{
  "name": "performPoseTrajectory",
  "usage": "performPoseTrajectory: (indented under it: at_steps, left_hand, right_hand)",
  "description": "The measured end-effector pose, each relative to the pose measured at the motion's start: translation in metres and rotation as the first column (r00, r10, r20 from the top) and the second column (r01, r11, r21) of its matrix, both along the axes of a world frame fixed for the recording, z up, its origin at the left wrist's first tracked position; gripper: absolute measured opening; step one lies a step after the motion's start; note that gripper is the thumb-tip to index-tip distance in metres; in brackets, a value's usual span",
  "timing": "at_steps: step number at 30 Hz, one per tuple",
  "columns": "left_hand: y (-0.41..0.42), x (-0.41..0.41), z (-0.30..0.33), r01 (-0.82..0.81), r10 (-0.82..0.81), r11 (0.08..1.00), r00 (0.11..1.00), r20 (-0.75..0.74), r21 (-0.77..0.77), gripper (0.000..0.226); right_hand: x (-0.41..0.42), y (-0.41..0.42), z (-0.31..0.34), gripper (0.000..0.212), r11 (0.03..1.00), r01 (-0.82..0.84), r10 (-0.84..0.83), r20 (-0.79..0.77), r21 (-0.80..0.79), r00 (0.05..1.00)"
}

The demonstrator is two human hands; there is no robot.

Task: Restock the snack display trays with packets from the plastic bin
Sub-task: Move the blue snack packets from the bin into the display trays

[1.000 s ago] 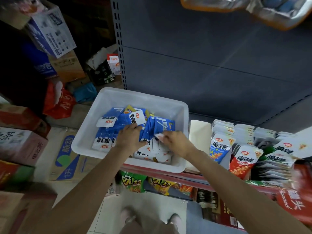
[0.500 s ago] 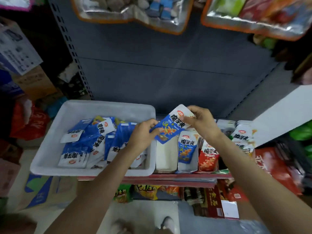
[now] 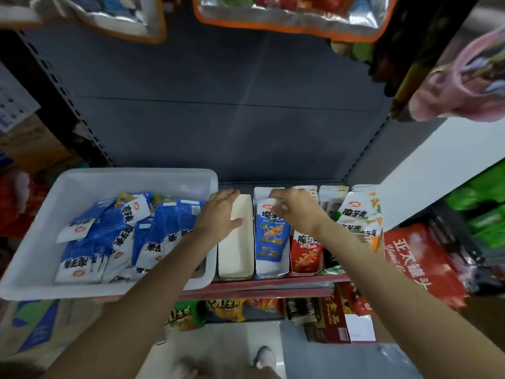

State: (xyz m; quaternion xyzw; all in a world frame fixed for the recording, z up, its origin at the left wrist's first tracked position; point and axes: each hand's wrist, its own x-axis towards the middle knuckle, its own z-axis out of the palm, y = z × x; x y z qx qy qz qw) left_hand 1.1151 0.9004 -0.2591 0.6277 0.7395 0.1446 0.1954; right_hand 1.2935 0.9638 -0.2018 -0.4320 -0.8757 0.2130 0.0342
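Bin: the white plastic bin sits at the left end of the shelf, holding a loose heap of blue packets, most lying flat with their long axes running roughly front to back.
Trays: narrow card trays stand side by side just right of the bin, long axes front to back; the first tray shows bare card, the second tray holds a blue packet leaning back, print facing up.
Right hand: the right hand is over the back of the second tray, fingers curled and pinching the top edge of that packet.
Left hand: the left hand lies across the bin's right wall and the first tray's left wall, fingers straight and slightly spread, pressing on the card and holding nothing.
Key relation: the heap lies to the left of both hands and a little nearer the person; the left hand is just beside it, the right is well apart, with a tray between.
Judgement: the packet looks nearly seated, so the step in hand is its placing; the next packets probably come by the left hand, and the bare first tray is the likely target.
Risk: the tray is slim, so a packet turned crosswise would likely jam on its walls.
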Motion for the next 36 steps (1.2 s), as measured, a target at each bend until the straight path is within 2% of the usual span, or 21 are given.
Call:
performPoseTrajectory:
  at_steps: [5,11,16,19,22,26,28,31,34,36]
  left_hand:
    - [-0.001,0.002,0.005,-0.012,0.012,1.0,0.999,-0.041,0.012,0.07]
    - [-0.005,0.003,0.006,-0.01,0.011,0.999,1.0,-0.028,0.031,0.067]
    - [-0.009,-0.001,0.008,-0.027,0.026,0.998,0.999,0.028,0.058,0.064]
    - [-0.018,-0.012,0.011,-0.086,0.075,0.986,0.994,0.085,0.141,0.057]
    - [-0.037,-0.039,0.012,-0.157,0.14,0.969,0.985,0.1,0.189,0.05]
    - [-0.062,-0.097,0.003,-0.176,0.179,0.975,0.984,-0.014,0.133,0.05]
    - [-0.072,-0.123,-0.002,-0.19,0.193,0.981,0.979,-0.067,0.051,0.056]
    - [-0.084,-0.152,-0.01,-0.159,0.142,0.983,0.976,-0.168,-0.089,0.07]
    - [-0.09,-0.168,-0.017,-0.1,0.022,0.965,0.952,-0.306,-0.244,0.08]
    - [-0.095,-0.172,-0.023,-0.104,0.002,0.947,0.948,-0.318,-0.303,0.083]
  right_hand:
    - [-0.013,-0.009,-0.029,0.018,0.986,-0.096,0.072,0.173,0.136,0.982]
    - [-0.009,-0.015,-0.044,0.049,0.953,-0.118,0.062,0.203,0.28,0.977]
    - [-0.013,-0.018,-0.041,0.043,0.95,-0.061,0.033,0.096,0.308,0.995]
    - [-0.029,-0.027,-0.03,0.034,0.945,-0.04,0.078,-0.105,0.324,0.991]
    - [-0.063,-0.042,-0.015,0.032,0.97,-0.106,0.141,-0.151,0.219,0.978]
    - [-0.124,-0.058,-0.014,0.041,0.983,-0.183,0.184,-0.142,0.016,0.973]
    - [-0.155,-0.064,-0.028,0.051,0.972,-0.218,0.213,-0.071,-0.084,0.974]
    - [-0.188,-0.067,-0.059,0.074,0.954,-0.21,0.248,0.165,-0.216,0.955]
    - [-0.201,-0.069,-0.089,0.096,0.95,-0.15,0.252,0.392,-0.272,0.885]
    - [-0.203,-0.073,-0.103,0.101,0.948,-0.163,0.283,0.484,-0.275,0.828]
